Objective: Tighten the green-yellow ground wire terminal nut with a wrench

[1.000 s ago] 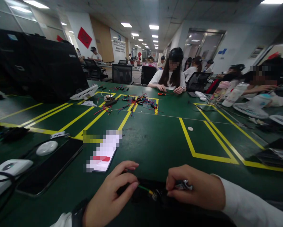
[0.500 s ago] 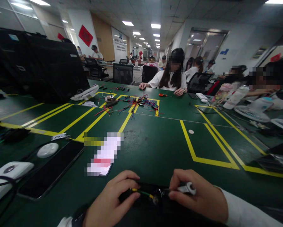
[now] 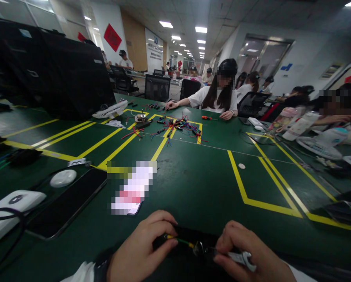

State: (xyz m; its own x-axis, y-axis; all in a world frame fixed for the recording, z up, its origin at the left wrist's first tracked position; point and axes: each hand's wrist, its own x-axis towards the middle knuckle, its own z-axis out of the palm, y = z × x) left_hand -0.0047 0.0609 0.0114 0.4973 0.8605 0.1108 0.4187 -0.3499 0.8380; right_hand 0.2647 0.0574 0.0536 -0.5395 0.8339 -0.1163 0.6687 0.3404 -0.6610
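My left hand pinches one end of a short green-and-yellow wire between thumb and fingers. The wire's other end runs to a small metal fitting, whose details are too dark to tell. In my right hand, a silver wrench is gripped between thumb and fingers. Its open jaw points right and down, while its other end lies at the fitting; whether it sits around the fitting I cannot tell. Dark material lies under both hands, its shape unclear.
A lit phone lies ahead of my left hand, with a dark phone and a white device farther left. Tangled wires, an orange screwdriver and a seated co-worker are across the green table.
My right hand has moved down and slightly right, and the wrench's jaw now tilts lower. My left hand still pinches the wire. The whole view has shifted a little.
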